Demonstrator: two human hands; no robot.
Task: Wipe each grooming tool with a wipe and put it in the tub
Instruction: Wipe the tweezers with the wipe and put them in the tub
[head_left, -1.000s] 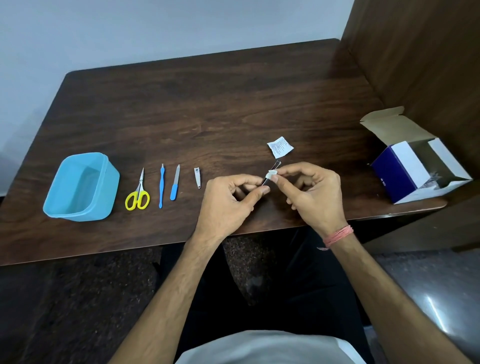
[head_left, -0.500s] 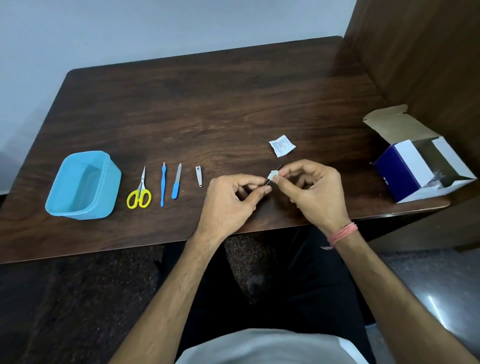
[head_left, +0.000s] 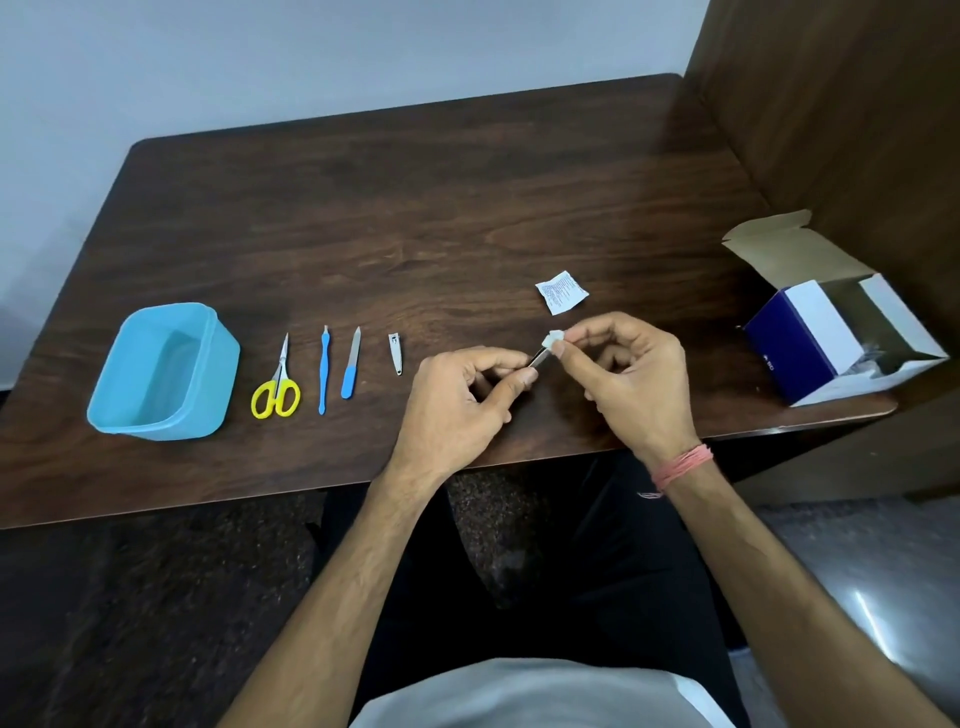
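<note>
- Steel tweezers (head_left: 537, 357) were pinched at their near end between the thumb and forefinger of the left hand (head_left: 457, 405), just above the front edge of the wooden table (head_left: 467, 208).
- White wipe (head_left: 552, 340), folded small, was pinched around the tweezers' far tip by the thumb and fingertips of the right hand (head_left: 631, 382); only a short dark stretch of metal was left showing between the two hands.
- Judged from that, the wiping of this tool was under way and nothing had yet been dropped in the blue tub (head_left: 161, 371), which appeared empty at the far left.
- For a clean job, the tweezers would best be held firm while the wipe was drawn along both arms and the tips.
- Yellow-handled scissors (head_left: 276, 387), a blue cuticle tool (head_left: 323, 370), a blue-handled nail file (head_left: 351, 364) and a nail clipper (head_left: 396, 353) were lined up beside the tub, seemingly not yet wiped.
- A torn sachet (head_left: 562, 292) was seen just beyond the hands, an opened carton (head_left: 831, 332) at the right.
</note>
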